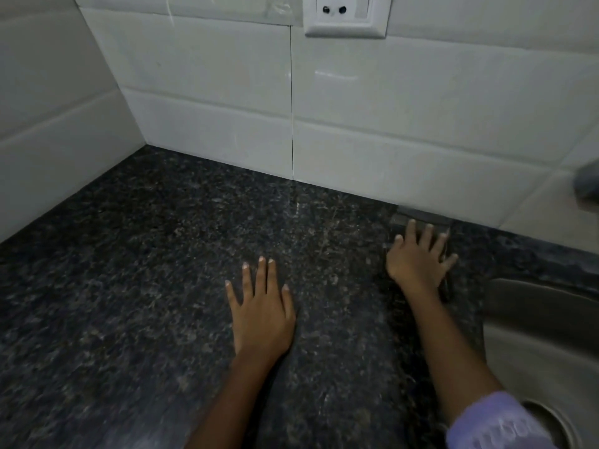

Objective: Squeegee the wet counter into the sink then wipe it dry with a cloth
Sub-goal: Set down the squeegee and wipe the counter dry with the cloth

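The tiled wall takes up the whole far half of the view, white glossy tiles wrapping round the corner on the left, with a white socket set into it up top. Below that is the counter, dark speckled stone running from the corner on the left to the sink on the right. I honestly can't tell from the surface whether it's wet or dry, it's just dim and mottled with a few pale streaks.

The sink sits at the right edge, dull metal, with its round drain showing near the bottom right corner. There's a blurry grey thing at the far right edge against the wall, can't make out what it is.

Right hand is at the far right of the counter, close to the wall and just left of the sink, fingers spread wide and pressing flat on a dark grey cloth that pokes out past the fingertips and along the hand's right side. A lilac sleeve covers that arm near the bottom edge.

Left hand lies flat on bare counter around the middle, fingers straight and slightly fanned, holding nothing. The two hands are well apart.
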